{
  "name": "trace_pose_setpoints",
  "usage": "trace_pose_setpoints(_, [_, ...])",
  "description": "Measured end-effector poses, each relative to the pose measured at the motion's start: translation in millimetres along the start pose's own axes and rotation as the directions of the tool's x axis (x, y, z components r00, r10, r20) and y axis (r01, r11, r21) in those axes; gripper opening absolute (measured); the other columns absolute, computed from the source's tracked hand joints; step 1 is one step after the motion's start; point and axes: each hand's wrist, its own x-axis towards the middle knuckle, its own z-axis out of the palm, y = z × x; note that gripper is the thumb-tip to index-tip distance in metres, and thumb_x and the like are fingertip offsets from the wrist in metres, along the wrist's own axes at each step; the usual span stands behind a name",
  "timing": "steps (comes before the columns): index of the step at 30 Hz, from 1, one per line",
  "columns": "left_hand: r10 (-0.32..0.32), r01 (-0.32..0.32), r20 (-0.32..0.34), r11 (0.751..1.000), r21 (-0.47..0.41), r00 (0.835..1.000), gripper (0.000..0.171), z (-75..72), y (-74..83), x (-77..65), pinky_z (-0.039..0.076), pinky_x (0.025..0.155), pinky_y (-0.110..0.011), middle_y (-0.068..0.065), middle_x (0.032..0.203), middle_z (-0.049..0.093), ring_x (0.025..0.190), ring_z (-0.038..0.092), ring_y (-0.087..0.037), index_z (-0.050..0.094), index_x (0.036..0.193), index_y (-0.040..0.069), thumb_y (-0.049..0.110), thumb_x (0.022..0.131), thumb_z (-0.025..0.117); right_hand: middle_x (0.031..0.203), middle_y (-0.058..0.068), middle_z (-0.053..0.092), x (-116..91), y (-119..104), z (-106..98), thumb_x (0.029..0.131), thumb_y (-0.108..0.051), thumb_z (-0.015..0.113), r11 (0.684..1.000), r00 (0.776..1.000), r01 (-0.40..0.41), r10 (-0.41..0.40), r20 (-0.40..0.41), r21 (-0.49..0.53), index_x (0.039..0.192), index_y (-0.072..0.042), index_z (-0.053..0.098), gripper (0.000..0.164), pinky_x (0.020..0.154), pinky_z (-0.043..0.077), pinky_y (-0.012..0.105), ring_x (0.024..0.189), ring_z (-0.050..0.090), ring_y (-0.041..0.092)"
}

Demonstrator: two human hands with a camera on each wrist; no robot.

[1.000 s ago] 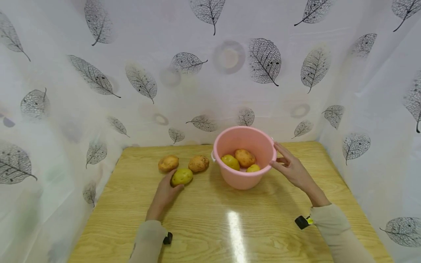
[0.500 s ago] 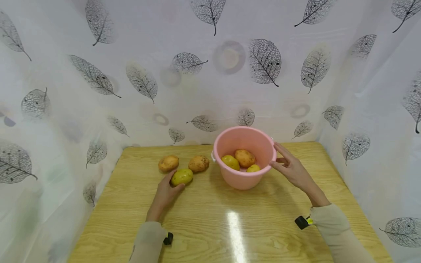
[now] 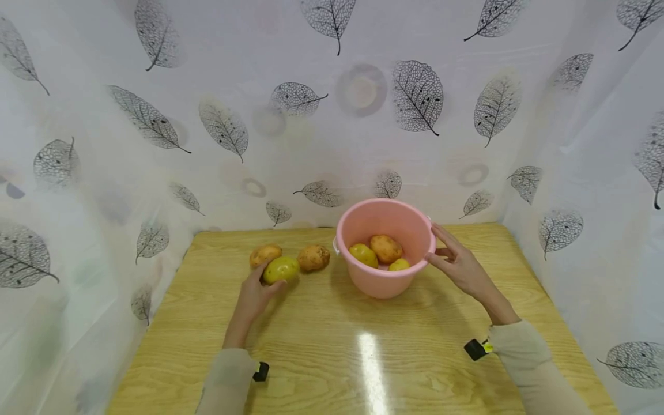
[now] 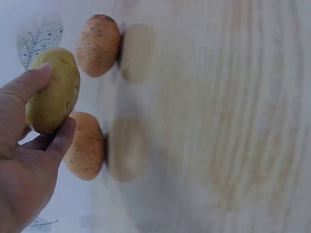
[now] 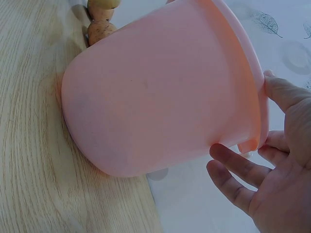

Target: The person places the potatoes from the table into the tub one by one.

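A yellow-green potato is in my left hand, pinched between thumb and fingers. In the left wrist view the held potato appears raised off the table. Two brownish potatoes lie close by: one just behind the hand, the other to its right. At the centre right stands a pink bucket. My right hand holds its right rim, the thumb on the edge and fingers beneath it. Inside the bucket are a brown potato and two yellowish ones.
The wooden table spreads in front of both hands. A white curtain printed with leaves encloses its back and sides. The bucket's white handle end shows on its left side.
My left hand has lifted the yellow-green potato slightly, shifting it back and a little left. The right hand and the bucket have stayed in place.
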Motion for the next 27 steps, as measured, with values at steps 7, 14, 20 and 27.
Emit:
trace_pose_setpoints(7, [-0.010,0.011,-0.020,1.000,0.009,1.000,0.076,-14.0,16.8,0.1,0.041,0.112,-0.057,-0.032,0.150,0.046,0.137,0.047,-0.045,0.039,0.155,-0.004,0.022,0.095,0.079,0.170,0.013,0.018,0.5,0.8,-0.2,0.105,-0.016,0.064,1.000,1.000,0.011,-0.011,-0.008,-0.009,0.165,-0.014,0.025,0.072,0.089,0.051,0.014,0.119,0.062,0.014])
trace_pose_setpoints(14, [-0.020,0.019,-0.044,1.000,-0.003,0.999,0.077,-27.1,34.8,1.7,0.043,0.111,-0.055,-0.028,0.153,0.045,0.136,0.049,-0.043,0.040,0.156,-0.001,0.025,0.094,0.079,0.170,0.013,0.019,0.6,1.7,-0.3,0.104,-0.016,0.064,1.000,1.000,0.011,-0.011,-0.010,-0.009,0.165,-0.014,0.025,0.072,0.089,0.050,0.014,0.117,0.061,0.007])
trace_pose_setpoints(20, [-0.004,0.005,-0.066,1.000,0.002,0.998,0.076,-39.0,51.1,1.0,0.043,0.111,-0.054,-0.027,0.152,0.047,0.135,0.050,-0.042,0.042,0.154,-0.001,0.029,0.095,0.079,0.170,0.014,0.019,0.6,2.0,-0.1,0.104,-0.015,0.064,1.000,1.000,0.016,-0.016,-0.011,-0.008,0.165,-0.013,0.026,0.072,0.089,0.050,0.014,0.121,0.062,0.026])
trace_pose_setpoints(27, [0.018,-0.018,-0.058,1.000,-0.016,0.998,0.077,-52.3,68.0,2.0,0.044,0.109,-0.054,-0.025,0.149,0.050,0.131,0.052,-0.039,0.041,0.155,0.001,0.033,0.095,0.078,0.170,0.015,0.018,0.4,1.7,0.1,0.104,-0.014,0.063,1.000,1.000,0.024,-0.024,-0.010,0.006,0.165,-0.011,0.025,0.071,0.090,0.050,0.013,0.123,0.061,0.038])
